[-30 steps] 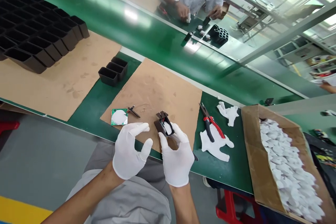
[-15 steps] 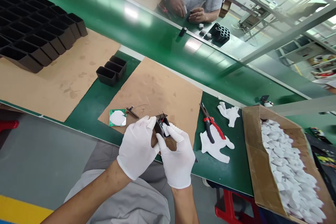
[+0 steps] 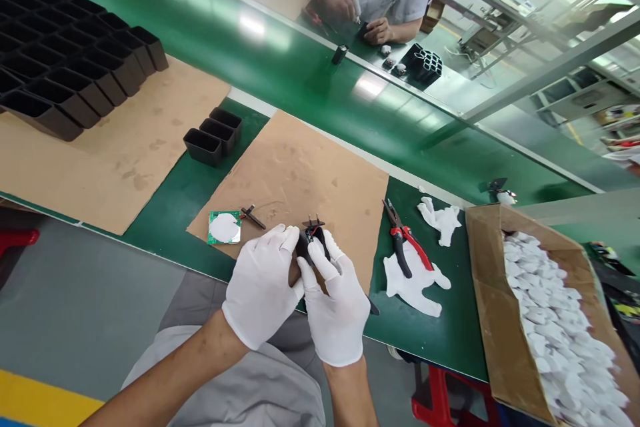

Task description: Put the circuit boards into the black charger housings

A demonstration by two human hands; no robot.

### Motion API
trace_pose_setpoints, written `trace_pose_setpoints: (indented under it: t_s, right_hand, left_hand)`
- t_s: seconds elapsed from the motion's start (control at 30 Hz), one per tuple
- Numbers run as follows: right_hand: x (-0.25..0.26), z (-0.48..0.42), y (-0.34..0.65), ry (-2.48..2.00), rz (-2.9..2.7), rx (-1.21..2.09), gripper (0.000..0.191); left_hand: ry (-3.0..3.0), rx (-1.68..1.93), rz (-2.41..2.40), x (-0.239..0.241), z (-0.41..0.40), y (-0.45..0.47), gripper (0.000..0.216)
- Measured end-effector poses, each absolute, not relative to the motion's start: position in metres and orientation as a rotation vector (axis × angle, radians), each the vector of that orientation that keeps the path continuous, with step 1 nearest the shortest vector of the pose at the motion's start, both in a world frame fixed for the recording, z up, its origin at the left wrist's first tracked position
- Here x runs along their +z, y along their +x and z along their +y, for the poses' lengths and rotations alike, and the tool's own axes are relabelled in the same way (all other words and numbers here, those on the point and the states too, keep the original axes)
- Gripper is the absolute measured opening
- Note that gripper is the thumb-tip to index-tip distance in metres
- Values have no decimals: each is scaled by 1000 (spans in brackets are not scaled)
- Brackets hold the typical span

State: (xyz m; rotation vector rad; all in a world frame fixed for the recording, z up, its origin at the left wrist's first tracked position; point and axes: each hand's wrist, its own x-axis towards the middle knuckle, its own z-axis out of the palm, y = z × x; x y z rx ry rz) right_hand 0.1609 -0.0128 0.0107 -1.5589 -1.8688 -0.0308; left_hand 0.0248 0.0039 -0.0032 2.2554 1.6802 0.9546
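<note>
My left hand (image 3: 263,287), in a white glove, is closed around the left side of a small black plastic case (image 3: 303,247). My gloved right hand (image 3: 337,307) grips the same case from the right, its fingers bent over the opening and covering most of the inside. At the case's far end is a black plate with two metal pins (image 3: 313,222), with red wire beside it. Left of my hands lies a green circuit board (image 3: 225,227) bearing a white pad, wired to a black pinned piece (image 3: 254,217).
Red-and-black pliers (image 3: 406,240) rest on a white glove (image 3: 415,287) at right, near a carton (image 3: 493,300) of white pieces. Three black cases (image 3: 203,145) stand left of the cardboard sheet (image 3: 320,153); many more (image 3: 75,97) fill the far left. A person's hands (image 3: 377,30) work opposite.
My right fingers have moved from the case's right edge over its opening, covering the white piece seen inside. A small black object across the bench has shifted left.
</note>
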Motion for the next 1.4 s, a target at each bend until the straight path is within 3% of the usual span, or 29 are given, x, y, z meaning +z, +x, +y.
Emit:
trace_pose_setpoints:
  t_s: [0.17,0.27,0.43,0.7,0.87,1.0,1.13,1.23,1.4]
  right_hand:
    - [37,-15,163,-1568,-1822,-213,39]
    - [43,-18,158,-1622,-1688,-336,38]
    - [18,-20,146,-1681,-1789,-185,26]
    - [10,-19,152,-1687,-1711,-17,41]
    - [16,-15,154,-1706,-1733,131,33]
    - [33,-23,151,-1718,-1175,582,35]
    - [49,-31,142,-1372,-567,1130,42]
    - [53,-25,136,-1213,-320,1270,36]
    - [48,-4,137,-1230,-337,1357,42]
  left_hand:
    - [2226,968,1713,-3,-1,25,66]
    - [2134,1111,1721,-2,-5,23,61]
    - [1869,1495,1599,-5,-9,18,40]
    - [1908,1488,1575,-7,-12,14,41]
    - [1903,1449,1578,-6,-13,11,40]
    - [1930,1438,1580,-7,-13,10,43]
    - [1966,1437,1581,-8,-15,11,43]
    - [1977,1412,1599,-8,-17,12,43]
    - [2027,1370,1631,-6,-16,15,41]
